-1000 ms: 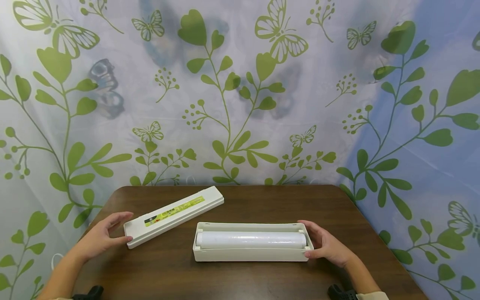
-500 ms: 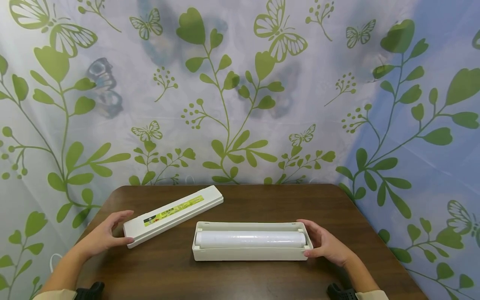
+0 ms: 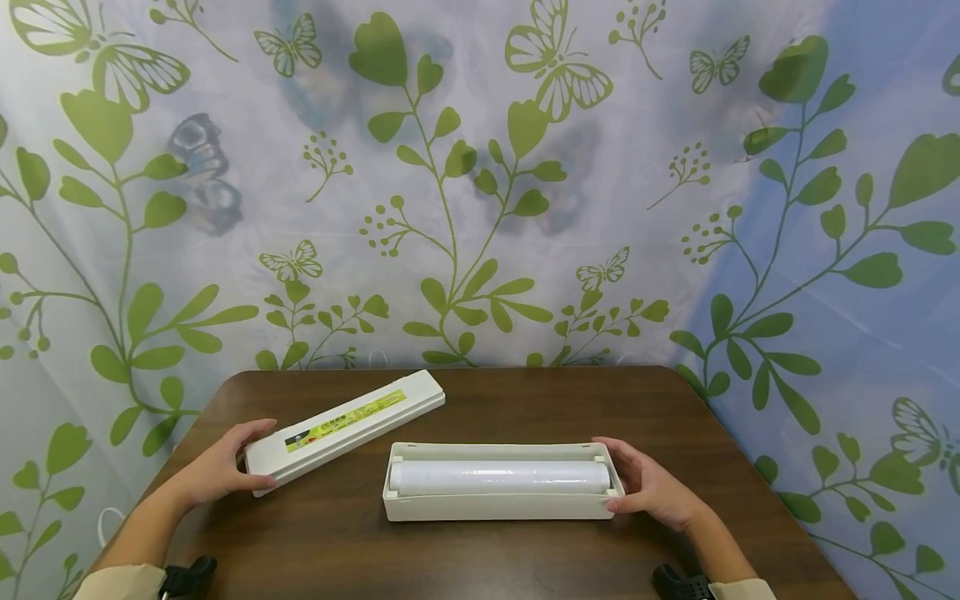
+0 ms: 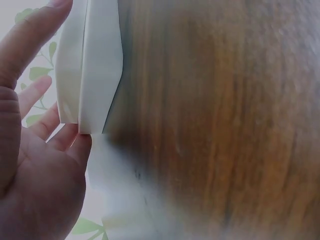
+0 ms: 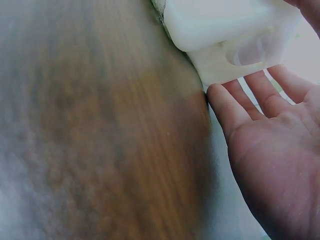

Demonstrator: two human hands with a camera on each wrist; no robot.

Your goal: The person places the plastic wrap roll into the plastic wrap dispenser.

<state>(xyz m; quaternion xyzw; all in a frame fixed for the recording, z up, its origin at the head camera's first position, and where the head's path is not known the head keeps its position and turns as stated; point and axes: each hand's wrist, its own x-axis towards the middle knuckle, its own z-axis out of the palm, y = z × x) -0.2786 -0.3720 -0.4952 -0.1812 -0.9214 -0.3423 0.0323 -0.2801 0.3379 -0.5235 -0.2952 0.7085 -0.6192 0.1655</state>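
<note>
A white lid (image 3: 345,433) with a yellow-green label lies slanted at the left of the table in the head view. My left hand (image 3: 217,468) holds its near left end, thumb along the front edge and fingers at the back; the left wrist view shows the lid's end (image 4: 90,75) between them. In front of me sits an open white cling film box (image 3: 498,508) with a roll of cling film (image 3: 498,478) inside. My right hand (image 3: 660,493) grips the box's right end, thumb at the front corner, fingers behind. The right wrist view shows that end wall (image 5: 235,55) close up.
Both things lie on a dark brown wooden table (image 3: 480,558). A curtain (image 3: 480,208) printed with green leaves and butterflies hangs behind it. Black straps (image 3: 187,577) sit on both wrists. A pale loop of cord (image 3: 105,525) shows beyond the table's left edge.
My left hand has slid slightly right, farther around the lid's end. The right hand and the box stay put; the whole view has shifted a little.
</note>
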